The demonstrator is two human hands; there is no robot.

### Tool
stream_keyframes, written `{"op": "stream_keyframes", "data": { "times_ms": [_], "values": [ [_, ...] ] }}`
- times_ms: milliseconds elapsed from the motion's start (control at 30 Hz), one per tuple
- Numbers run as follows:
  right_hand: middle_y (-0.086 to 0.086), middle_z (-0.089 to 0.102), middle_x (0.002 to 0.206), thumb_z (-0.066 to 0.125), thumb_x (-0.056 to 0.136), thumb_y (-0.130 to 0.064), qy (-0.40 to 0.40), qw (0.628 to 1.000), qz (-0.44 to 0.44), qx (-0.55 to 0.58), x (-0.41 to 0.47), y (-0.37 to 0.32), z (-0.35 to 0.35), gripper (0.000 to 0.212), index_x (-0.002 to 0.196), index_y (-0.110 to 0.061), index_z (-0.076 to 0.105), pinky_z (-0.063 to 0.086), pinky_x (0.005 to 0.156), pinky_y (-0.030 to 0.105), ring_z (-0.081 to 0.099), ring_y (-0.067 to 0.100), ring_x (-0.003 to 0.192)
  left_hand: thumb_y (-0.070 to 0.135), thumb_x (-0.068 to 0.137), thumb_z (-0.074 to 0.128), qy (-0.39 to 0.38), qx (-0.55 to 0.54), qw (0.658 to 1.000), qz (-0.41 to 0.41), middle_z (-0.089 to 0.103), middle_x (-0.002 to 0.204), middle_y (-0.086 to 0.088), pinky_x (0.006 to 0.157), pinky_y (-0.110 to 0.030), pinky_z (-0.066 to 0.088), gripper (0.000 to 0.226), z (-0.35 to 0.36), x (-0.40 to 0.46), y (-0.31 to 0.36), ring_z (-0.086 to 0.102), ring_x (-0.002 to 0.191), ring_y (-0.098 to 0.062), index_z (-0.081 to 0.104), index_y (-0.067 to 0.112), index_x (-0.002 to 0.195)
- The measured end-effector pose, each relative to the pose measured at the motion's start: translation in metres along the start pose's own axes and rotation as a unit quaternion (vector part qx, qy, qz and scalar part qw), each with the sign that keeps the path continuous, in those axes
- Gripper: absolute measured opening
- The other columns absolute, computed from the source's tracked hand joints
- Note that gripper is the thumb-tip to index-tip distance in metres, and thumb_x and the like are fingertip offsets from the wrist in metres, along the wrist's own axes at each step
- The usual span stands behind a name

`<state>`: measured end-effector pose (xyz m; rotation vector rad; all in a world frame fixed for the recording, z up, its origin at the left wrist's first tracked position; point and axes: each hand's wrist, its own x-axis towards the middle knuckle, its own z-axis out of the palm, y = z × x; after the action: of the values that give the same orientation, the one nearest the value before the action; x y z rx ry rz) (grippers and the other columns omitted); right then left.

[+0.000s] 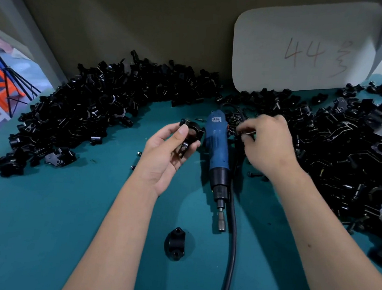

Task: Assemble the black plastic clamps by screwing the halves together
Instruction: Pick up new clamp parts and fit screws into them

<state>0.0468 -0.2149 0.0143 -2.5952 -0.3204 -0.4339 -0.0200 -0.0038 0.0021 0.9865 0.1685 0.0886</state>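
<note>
A person's two bare forearms reached over a teal table (40, 224). The left hand (166, 154) held a black plastic clamp (189, 137) up off the table, its fingers (182, 130) and thumb curled round the ring-shaped part. The right hand (268, 142) had its fingers pinched together over a scatter of small screws (233, 123); it seemed to hold one, though blur hid exactly what.

Between the two hands lay a blue electric screwdriver (216, 156), bit pointing toward the person, its black cable (232, 241) trailing alongside. A single loose clamp half (174, 244) rested on the table nearer the person than the left fingers. Heaps of black clamp parts (78, 102) curved round beyond and to either side of both hands (a white card (305, 46) marked 44 stood behind).

Likely risks: the tiny screw could slip from the pinch and vanish among the black parts, or the held halves could shift out of line, so the screw started crooked.
</note>
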Motion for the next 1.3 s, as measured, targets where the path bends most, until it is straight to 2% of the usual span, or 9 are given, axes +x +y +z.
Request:
{"op": "stream_keyframes", "data": {
  "times_ms": [133, 300, 433, 633, 767, 900, 1033, 1200, 1300],
  "values": [
    [0.006, 0.06, 0.132, 0.065, 0.096, -0.011, -0.07, 0.994, 0.023, -0.083, -0.002, 0.004, 0.002, 0.04, 0.132, -0.027, 0.069, 0.048, 0.099, 0.05, 0.047, 0.035, 0.124, 0.024, 0.08, 0.079, 0.013, -0.031, 0.999, -0.023, 0.077, 0.103, -0.014, 0.072, -0.022, 0.06, 0.021, 0.001, 0.001, -0.002, 0.075, 0.087, -0.023, 0.076, 0.01, 0.095],
    [0.005, 0.077, 0.099, 0.06, 0.096, -0.006, -0.051, 0.996, 0.066, -0.007, -0.002, 0.001, -0.001, 0.03, 0.114, -0.023, 0.077, 0.059, 0.087, 0.044, 0.071, 0.029, 0.094, 0.02, 0.079, 0.08, 0.01, -0.035, 0.999, -0.031, 0.075, 0.107, -0.015, 0.074, -0.021, 0.06, 0.039, 0.0, 0.002, -0.004, 0.074, 0.088, -0.022, 0.069, 0.003, 0.112],
    [0.007, 0.073, 0.087, 0.065, 0.092, -0.001, -0.041, 0.996, 0.08, -0.006, -0.002, 0.002, -0.001, 0.023, 0.104, -0.019, 0.072, 0.06, 0.079, 0.04, 0.07, 0.029, 0.082, 0.008, 0.073, 0.081, -0.006, -0.022, 0.999, -0.03, 0.076, 0.11, -0.016, 0.077, -0.02, 0.059, 0.06, 0.0, 0.001, -0.005, 0.074, 0.089, -0.019, 0.06, -0.003, 0.129],
    [0.01, 0.07, 0.097, 0.062, 0.089, 0.007, -0.058, 0.994, 0.09, -0.034, -0.001, 0.001, -0.002, 0.036, 0.113, -0.018, 0.07, 0.056, 0.074, 0.037, 0.066, 0.033, 0.086, 0.007, 0.071, 0.081, -0.006, -0.02, 0.999, -0.031, 0.077, 0.104, -0.014, 0.074, -0.019, 0.059, 0.061, -0.001, 0.002, -0.005, 0.074, 0.085, -0.017, 0.06, -0.002, 0.127],
    [0.02, 0.06, 0.121, 0.055, 0.095, 0.009, -0.024, 0.997, 0.048, -0.058, 0.003, 0.004, 0.001, 0.047, 0.138, -0.011, 0.062, 0.052, 0.096, 0.045, 0.058, 0.039, 0.111, 0.009, 0.07, 0.082, -0.01, -0.015, 0.999, -0.036, 0.078, 0.099, -0.01, 0.072, -0.018, 0.058, 0.056, -0.001, 0.002, -0.005, 0.073, 0.081, -0.016, 0.062, 0.002, 0.121],
    [0.002, 0.063, 0.102, 0.058, 0.103, -0.005, 0.04, 0.987, 0.052, 0.149, 0.004, -0.005, -0.004, 0.023, 0.113, -0.017, 0.075, 0.048, 0.079, 0.019, 0.058, 0.009, 0.084, 0.011, 0.07, 0.083, -0.019, -0.005, 0.999, -0.039, 0.077, 0.105, -0.013, 0.072, -0.018, 0.058, 0.053, -0.001, 0.002, -0.004, 0.072, 0.079, -0.015, 0.063, 0.004, 0.118],
    [-0.002, 0.076, 0.08, 0.075, 0.093, -0.008, 0.028, 0.913, 0.032, 0.406, -0.002, -0.029, -0.003, 0.011, 0.095, -0.018, 0.08, 0.055, 0.069, 0.02, 0.067, 0.005, 0.068, 0.011, 0.072, 0.082, -0.035, 0.002, 0.998, -0.043, 0.077, 0.104, -0.01, 0.073, -0.018, 0.058, 0.043, 0.0, 0.001, -0.005, 0.072, 0.081, -0.015, 0.066, 0.007, 0.112],
    [0.002, 0.077, 0.078, 0.08, 0.089, -0.01, -0.014, 0.909, -0.011, 0.417, -0.006, -0.043, 0.009, 0.009, 0.095, -0.017, 0.082, 0.06, 0.072, 0.032, 0.067, 0.01, 0.066, 0.008, 0.075, 0.08, -0.058, 0.008, 0.998, -0.04, 0.074, 0.091, -0.003, 0.077, -0.019, 0.058, 0.037, -0.001, 0.0, -0.005, 0.072, 0.082, -0.015, 0.067, 0.008, 0.11],
    [-0.003, 0.075, 0.073, 0.081, 0.089, -0.01, -0.047, 0.896, -0.015, 0.441, -0.005, -0.041, 0.01, 0.008, 0.093, -0.016, 0.082, 0.055, 0.068, 0.026, 0.064, 0.009, 0.062, 0.008, 0.076, 0.079, -0.063, 0.012, 0.997, -0.038, 0.073, 0.094, -0.005, 0.077, -0.02, 0.058, 0.038, 0.0, -0.001, -0.006, 0.072, 0.084, -0.014, 0.067, 0.007, 0.112]
  ]
}}
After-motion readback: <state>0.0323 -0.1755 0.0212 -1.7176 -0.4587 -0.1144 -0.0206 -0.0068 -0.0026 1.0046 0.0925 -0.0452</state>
